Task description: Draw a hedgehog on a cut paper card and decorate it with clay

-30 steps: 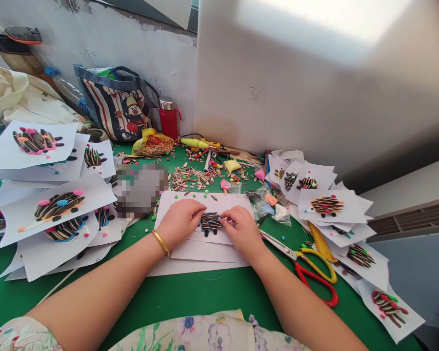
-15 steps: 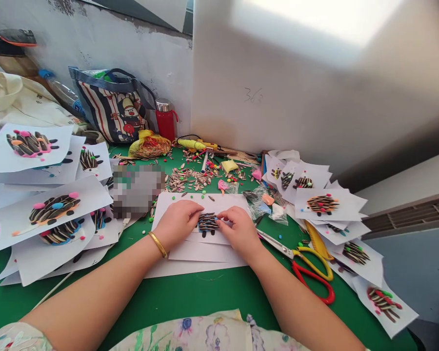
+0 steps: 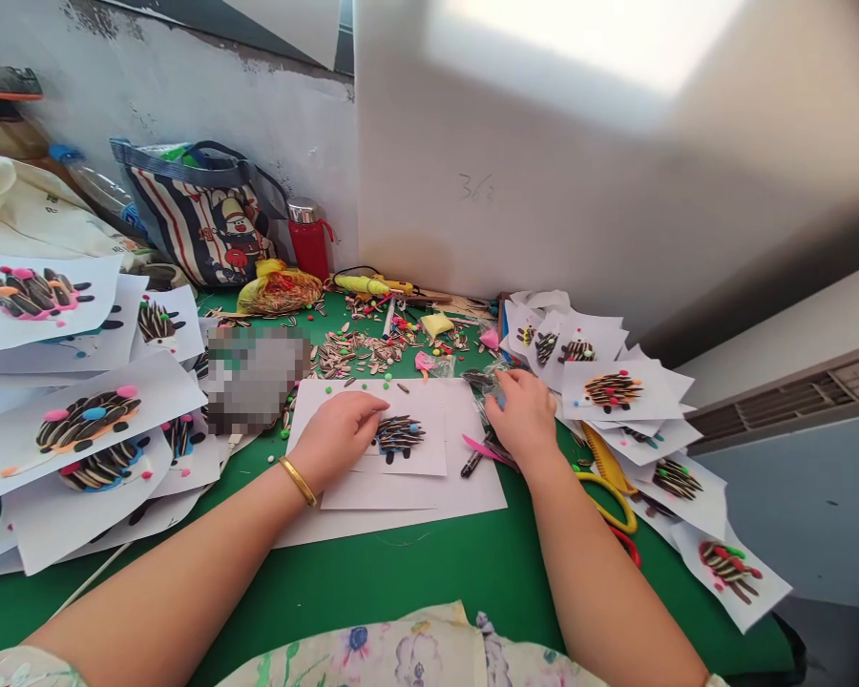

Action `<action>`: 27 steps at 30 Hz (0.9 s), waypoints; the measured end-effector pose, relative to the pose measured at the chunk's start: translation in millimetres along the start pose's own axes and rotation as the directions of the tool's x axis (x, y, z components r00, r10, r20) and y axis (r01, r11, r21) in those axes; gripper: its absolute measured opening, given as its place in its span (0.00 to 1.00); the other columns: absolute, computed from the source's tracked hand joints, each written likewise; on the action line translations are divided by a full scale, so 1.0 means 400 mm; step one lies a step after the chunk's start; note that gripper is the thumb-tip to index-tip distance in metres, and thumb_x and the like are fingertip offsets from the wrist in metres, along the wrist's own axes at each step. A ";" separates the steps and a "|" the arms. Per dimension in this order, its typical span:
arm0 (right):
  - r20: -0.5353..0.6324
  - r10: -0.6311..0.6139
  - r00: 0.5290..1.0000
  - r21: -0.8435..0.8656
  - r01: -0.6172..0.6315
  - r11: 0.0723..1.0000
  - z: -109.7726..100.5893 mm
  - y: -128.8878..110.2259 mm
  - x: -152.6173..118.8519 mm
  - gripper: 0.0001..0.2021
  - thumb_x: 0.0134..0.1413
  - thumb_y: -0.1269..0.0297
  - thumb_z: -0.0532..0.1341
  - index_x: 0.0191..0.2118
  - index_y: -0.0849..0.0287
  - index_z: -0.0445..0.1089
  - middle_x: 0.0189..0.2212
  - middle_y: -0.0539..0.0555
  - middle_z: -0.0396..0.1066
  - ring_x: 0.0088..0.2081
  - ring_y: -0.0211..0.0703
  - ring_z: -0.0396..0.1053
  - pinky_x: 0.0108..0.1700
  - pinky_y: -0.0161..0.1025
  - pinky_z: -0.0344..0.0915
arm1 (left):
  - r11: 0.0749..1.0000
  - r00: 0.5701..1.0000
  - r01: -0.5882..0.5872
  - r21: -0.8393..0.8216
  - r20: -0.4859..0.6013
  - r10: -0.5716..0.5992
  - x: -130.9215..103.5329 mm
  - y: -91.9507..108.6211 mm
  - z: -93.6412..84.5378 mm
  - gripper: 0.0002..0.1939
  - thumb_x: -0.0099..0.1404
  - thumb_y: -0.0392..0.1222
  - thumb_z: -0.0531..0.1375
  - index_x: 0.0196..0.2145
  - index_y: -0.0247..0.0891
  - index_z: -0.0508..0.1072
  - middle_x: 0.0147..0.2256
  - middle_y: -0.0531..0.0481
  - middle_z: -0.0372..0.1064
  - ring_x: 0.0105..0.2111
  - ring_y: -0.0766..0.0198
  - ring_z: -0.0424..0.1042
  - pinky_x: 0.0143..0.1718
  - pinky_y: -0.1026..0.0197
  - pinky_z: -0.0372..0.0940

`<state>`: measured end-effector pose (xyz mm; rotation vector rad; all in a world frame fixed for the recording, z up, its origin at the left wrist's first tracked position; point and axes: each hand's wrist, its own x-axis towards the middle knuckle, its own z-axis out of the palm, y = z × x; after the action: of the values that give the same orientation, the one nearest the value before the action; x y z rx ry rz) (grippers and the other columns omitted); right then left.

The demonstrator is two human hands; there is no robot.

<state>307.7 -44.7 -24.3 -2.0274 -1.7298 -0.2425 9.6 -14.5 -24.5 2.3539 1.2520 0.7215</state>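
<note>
A hedgehog made of striped sunflower seeds on blue clay [image 3: 399,435] lies on a white card [image 3: 429,462], on top of larger white sheets [image 3: 472,491]. My left hand [image 3: 338,431] rests on the card at the hedgehog's left edge, its fingers drawn together; whatever is between the fingertips is hidden. To the right, my right hand [image 3: 526,415] is over small plastic bags of clay [image 3: 499,368], thumb and forefinger apart, with nothing visible in it. Beside that hand lie a pink tool [image 3: 483,447] and a black pen [image 3: 471,465].
Finished seed pictures are stacked at left [image 3: 90,420] and right [image 3: 612,389]. Loose seeds [image 3: 358,353] and coloured clay balls are scattered behind the sheets. Scissors [image 3: 619,510] lie right of my forearm. A red flask [image 3: 306,239] and striped bag [image 3: 193,215] stand at the back.
My right hand has left the seed hedgehog and moved right to the clay bags, uncovering the pink tool and the pen. My left hand stays by the hedgehog. The view has shifted slightly.
</note>
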 end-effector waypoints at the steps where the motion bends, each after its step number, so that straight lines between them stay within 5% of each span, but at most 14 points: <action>1: 0.010 -0.008 1.000 -0.010 0.008 1.000 0.005 0.006 0.001 0.16 0.55 0.66 0.62 0.50 0.57 0.74 0.48 0.63 0.71 0.50 0.59 0.62 0.49 0.54 0.59 | 1.000 1.000 -0.005 -0.006 -0.010 0.005 0.000 0.000 0.000 0.15 0.67 0.40 0.53 0.43 0.39 0.78 0.43 0.46 0.78 0.45 0.55 0.74 0.50 0.50 0.68; 8: -0.023 -0.030 0.999 0.026 0.030 0.999 -0.003 -0.013 0.003 0.04 0.58 0.65 0.62 0.37 0.58 0.73 0.42 0.60 0.74 0.45 0.55 0.64 0.47 0.50 0.58 | 0.998 0.994 -0.058 -0.008 -0.088 0.057 -0.001 0.003 -0.006 0.14 0.67 0.39 0.53 0.43 0.38 0.78 0.44 0.44 0.77 0.46 0.54 0.73 0.52 0.48 0.66; 12: -0.083 -0.037 0.996 0.226 0.055 0.972 -0.035 -0.046 -0.004 0.06 0.60 0.61 0.60 0.34 0.57 0.70 0.37 0.57 0.72 0.42 0.50 0.65 0.45 0.46 0.59 | 0.996 0.987 -0.093 -0.014 -0.133 0.090 -0.003 0.009 -0.012 0.13 0.67 0.40 0.54 0.43 0.39 0.78 0.44 0.44 0.76 0.47 0.55 0.72 0.52 0.49 0.65; 17: -0.003 -0.037 0.999 0.603 0.031 0.797 -0.057 -0.137 -0.063 0.12 0.62 0.57 0.58 0.29 0.56 0.64 0.28 0.50 0.64 0.31 0.42 0.63 0.35 0.39 0.61 | 0.986 0.983 -0.118 -0.119 -0.158 0.098 -0.026 0.047 -0.019 0.15 0.69 0.47 0.56 0.48 0.39 0.75 0.49 0.43 0.73 0.51 0.54 0.70 0.56 0.48 0.64; 22: 0.045 -0.244 0.969 0.768 0.122 0.629 -0.086 -0.224 -0.135 0.13 0.64 0.55 0.56 0.30 0.55 0.63 0.27 0.49 0.63 0.30 0.41 0.62 0.35 0.39 0.62 | 0.908 0.976 -0.211 -0.361 -0.035 0.213 -0.069 0.113 -0.011 0.30 0.65 0.51 0.62 0.63 0.44 0.62 0.61 0.40 0.63 0.60 0.51 0.63 0.59 0.49 0.64; 25: 0.006 -0.353 0.936 0.801 0.207 0.562 -0.104 -0.233 -0.151 0.12 0.67 0.58 0.52 0.33 0.54 0.65 0.30 0.52 0.66 0.35 0.44 0.66 0.39 0.42 0.65 | 0.881 0.991 -0.131 -0.455 -0.053 0.119 -0.077 0.132 -0.006 0.24 0.70 0.46 0.56 0.62 0.44 0.62 0.61 0.42 0.63 0.61 0.54 0.63 0.61 0.48 0.61; 27: -0.050 -0.340 0.939 0.759 0.257 0.598 -0.110 -0.227 -0.150 0.10 0.66 0.57 0.54 0.36 0.54 0.67 0.34 0.54 0.68 0.40 0.47 0.67 0.43 0.45 0.67 | 0.823 0.999 -0.040 -0.566 -0.045 0.018 -0.076 0.135 -0.005 0.22 0.71 0.46 0.55 0.60 0.43 0.64 0.59 0.41 0.66 0.58 0.54 0.67 0.59 0.49 0.65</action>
<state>215.2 -108.3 10.0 -1.1319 -1.7985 0.4441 29.2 -68.5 -1.6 1.8699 0.8526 0.9930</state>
